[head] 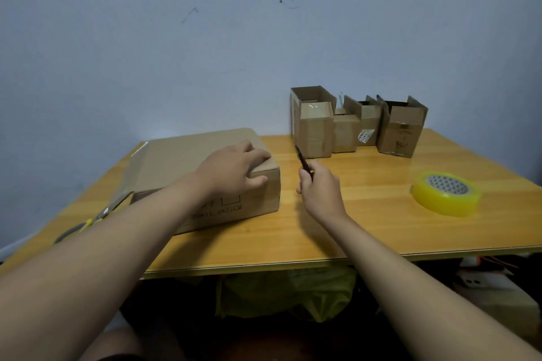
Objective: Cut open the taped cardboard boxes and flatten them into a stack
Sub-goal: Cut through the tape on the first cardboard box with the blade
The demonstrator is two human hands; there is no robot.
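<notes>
1. Right hand: fingers curled around a slim dark cutter, tip angled up and away toward the far side of the table; held clear of every surface, just right of the large box, presumably readied for a cut along a taped seam.
2. Left hand: palm and straight fingers laid flat on the top near corner of the large closed box, thumb down over its front face; nothing gripped, apparently pressing to steady the box against the coming blade.
3. Large closed box: flat on the wooden table, left of centre, printed front face toward the viewer; strip of tape visible along its far left edge, one flap or loose strip hanging off the left end. Probably the next box to open; no cut visible.
4. Four smaller boxes: upright in a row against the wall at the far right of the table, touching or nearly so, top flaps raised; seemingly opened but not yet flattened. No flattened stack in view.
5. Roll of yellowish packing tape: lying flat to the right, well apart from both hands.
6. Yellow-handled tool: partly hidden behind the left forearm at the table's left edge; kind not certain, possibly scissors.
</notes>
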